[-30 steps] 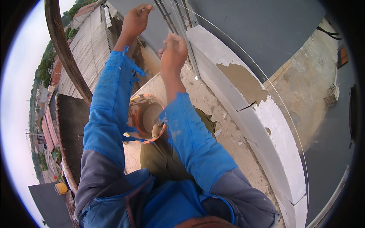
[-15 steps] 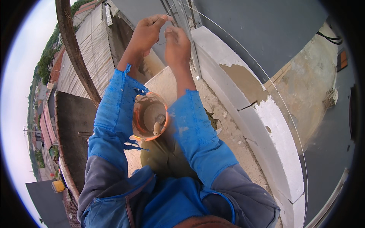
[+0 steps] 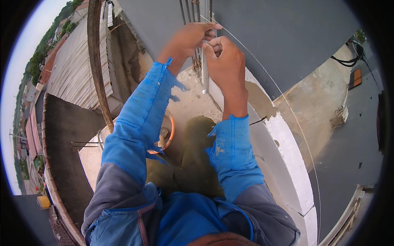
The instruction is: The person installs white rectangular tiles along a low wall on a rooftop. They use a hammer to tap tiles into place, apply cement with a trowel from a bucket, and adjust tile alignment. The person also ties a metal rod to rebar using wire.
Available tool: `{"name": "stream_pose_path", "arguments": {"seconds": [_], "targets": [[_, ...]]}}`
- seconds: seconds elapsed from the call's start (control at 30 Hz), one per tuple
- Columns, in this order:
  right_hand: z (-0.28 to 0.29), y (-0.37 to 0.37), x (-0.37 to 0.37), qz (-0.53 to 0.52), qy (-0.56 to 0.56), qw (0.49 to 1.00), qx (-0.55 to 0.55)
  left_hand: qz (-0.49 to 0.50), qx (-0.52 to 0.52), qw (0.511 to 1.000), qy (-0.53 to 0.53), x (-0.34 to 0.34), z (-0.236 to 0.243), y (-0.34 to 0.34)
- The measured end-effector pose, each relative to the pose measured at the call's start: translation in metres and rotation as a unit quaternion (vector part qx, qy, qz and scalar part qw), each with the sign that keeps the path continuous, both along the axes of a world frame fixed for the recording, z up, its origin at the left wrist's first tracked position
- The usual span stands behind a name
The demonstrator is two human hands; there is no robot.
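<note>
My left hand (image 3: 193, 37) is raised at the top, its thumb and fingers closed and its index finger stretched out to the right. Just below and right of it, my right hand (image 3: 226, 55) is pinched, thumb against forefinger. Both hands are closed on a thin string, though the part between the fingertips is barely visible. A pale string (image 3: 271, 62) passes by the fingertips and runs off taut down the right side. Behind the hands stand a slim metal strip (image 3: 204, 67) and several steel rods (image 3: 187, 11).
An orange-rimmed bucket (image 3: 171, 130), partly hidden by my left sleeve, stands by my knees with a wooden-handled tool in it. A white block wall (image 3: 287, 143) with patchy mortar curves along the right. A wooden pole (image 3: 95, 53) leans at left, before corrugated roofs (image 3: 74, 69).
Both hands have moved to the right in the picture and come closer together. My left forearm now covers most of the bucket. The view has shifted a little.
</note>
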State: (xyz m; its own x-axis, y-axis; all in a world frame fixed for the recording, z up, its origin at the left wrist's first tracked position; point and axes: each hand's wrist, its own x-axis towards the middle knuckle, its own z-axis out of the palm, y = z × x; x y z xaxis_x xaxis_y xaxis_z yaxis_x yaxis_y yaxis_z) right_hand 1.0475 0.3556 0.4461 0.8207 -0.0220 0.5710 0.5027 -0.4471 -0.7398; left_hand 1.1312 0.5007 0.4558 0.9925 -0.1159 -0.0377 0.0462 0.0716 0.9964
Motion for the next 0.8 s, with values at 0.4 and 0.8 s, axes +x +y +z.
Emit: {"name": "stream_pose_path", "arguments": {"seconds": [0.4, 0.8], "targets": [[0.077, -0.052, -0.003, -0.119, 0.057, 0.958, -0.255, 0.004, 0.075, 0.997, -0.015, 0.023, -0.002, 0.0], [0.091, -0.104, 0.143, -0.14, 0.194, 0.911, -0.335, 0.081, 0.09, 0.991, -0.051, 0.066, -0.028, 0.038]]}}
